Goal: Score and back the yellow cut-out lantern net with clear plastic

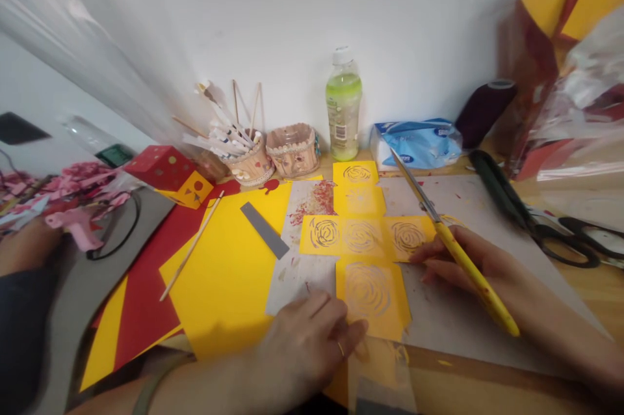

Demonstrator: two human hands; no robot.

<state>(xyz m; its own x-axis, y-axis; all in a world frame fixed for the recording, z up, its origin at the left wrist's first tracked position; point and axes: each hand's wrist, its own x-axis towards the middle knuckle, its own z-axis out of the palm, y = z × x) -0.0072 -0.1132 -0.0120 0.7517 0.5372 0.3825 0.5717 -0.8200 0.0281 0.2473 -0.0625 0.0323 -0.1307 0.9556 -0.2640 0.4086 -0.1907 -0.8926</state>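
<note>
A cross-shaped yellow paper cutout (361,205) with swirling rose patterns cut through it lies in front of me on a grey board. My left hand (312,337) is at its near end, fingers curled and thumb against the paper edge; a ring shows on one finger. My right hand (468,259) holds a slim yellow-handled tool (472,278) with a long thin metal blade, slanting up and away to the left. The blade is off the paper. The fingertips of that hand touch the cutout's right arm.
Left lie yellow sheets (229,278), a grey strip (264,230), a wooden stick (192,246) and a red-and-yellow paper box (168,174). Another person's hand (26,246) is by a pink glue gun (80,229). Behind stand a bottle (344,109) and tissues (414,144); black-handled scissors (560,242) lie right.
</note>
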